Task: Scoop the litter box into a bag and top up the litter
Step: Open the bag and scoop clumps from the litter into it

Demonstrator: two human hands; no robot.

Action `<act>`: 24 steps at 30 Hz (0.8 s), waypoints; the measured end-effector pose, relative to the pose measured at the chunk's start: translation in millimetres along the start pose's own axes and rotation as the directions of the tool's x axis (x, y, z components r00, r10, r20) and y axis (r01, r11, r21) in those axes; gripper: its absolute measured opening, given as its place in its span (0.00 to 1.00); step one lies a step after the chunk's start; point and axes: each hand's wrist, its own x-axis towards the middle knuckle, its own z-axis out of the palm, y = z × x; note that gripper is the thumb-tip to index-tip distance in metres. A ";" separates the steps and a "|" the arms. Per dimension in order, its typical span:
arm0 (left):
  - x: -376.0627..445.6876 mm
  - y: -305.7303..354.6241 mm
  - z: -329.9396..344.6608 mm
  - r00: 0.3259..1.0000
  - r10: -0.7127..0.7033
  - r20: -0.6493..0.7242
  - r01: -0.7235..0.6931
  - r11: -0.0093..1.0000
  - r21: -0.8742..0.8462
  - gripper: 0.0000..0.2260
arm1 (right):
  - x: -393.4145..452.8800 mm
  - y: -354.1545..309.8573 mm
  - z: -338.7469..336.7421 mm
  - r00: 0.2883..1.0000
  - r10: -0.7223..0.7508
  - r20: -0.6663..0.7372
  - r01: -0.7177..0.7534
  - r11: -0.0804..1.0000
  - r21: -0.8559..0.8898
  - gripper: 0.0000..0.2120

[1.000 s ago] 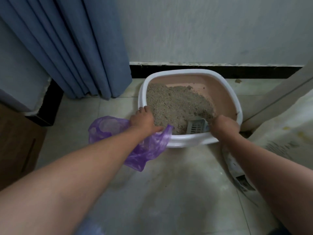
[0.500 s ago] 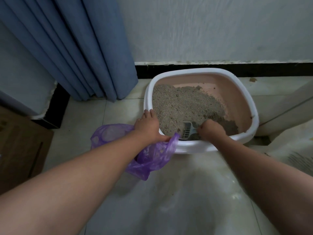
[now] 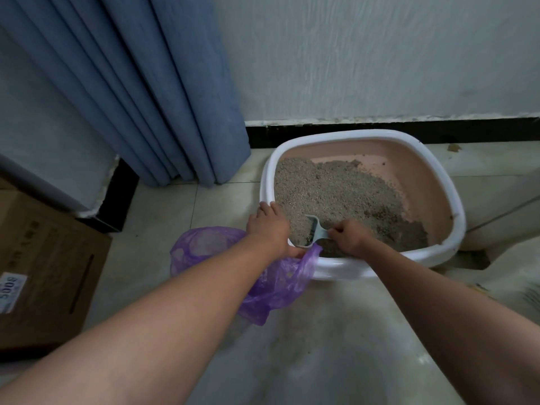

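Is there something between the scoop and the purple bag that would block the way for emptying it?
Only the left hand and the litter box's white rim lie between them. That hand holds the purple bag against the rim, beside the scoop in the right hand. Nothing else intervenes.

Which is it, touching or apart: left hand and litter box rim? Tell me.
Touching. The head view shows the left hand resting on the litter box rim, fingers on its white edge.
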 end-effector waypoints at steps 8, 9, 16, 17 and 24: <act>0.4 -0.3 2.3 1.000 -0.012 0.003 0.012 1.000 -0.003 0.62 | -4.0 5.0 -7.1 0.992 0.039 -0.118 -0.009 0.970 0.242 0.12; 0.6 -0.3 2.6 1.000 -0.013 0.005 0.013 1.000 -0.007 0.62 | -5.9 6.0 -9.0 0.990 0.048 -0.133 -0.014 0.970 0.244 0.12; 0.5 -1.7 4.5 1.000 -0.003 -0.004 0.003 1.000 -0.029 0.63 | -20.9 7.5 -15.5 0.980 0.049 -0.191 0.002 0.966 0.260 0.17; 0.0 -2.4 5.3 1.000 -0.003 -0.001 0.003 0.999 -0.034 0.63 | -23.2 6.9 -15.5 0.981 0.043 -0.191 0.007 0.967 0.254 0.16; -0.9 -4.2 8.7 1.000 0.008 -0.022 -0.009 0.999 -0.046 0.63 | -33.8 5.1 -19.1 0.966 0.076 -0.248 0.005 0.951 0.309 0.15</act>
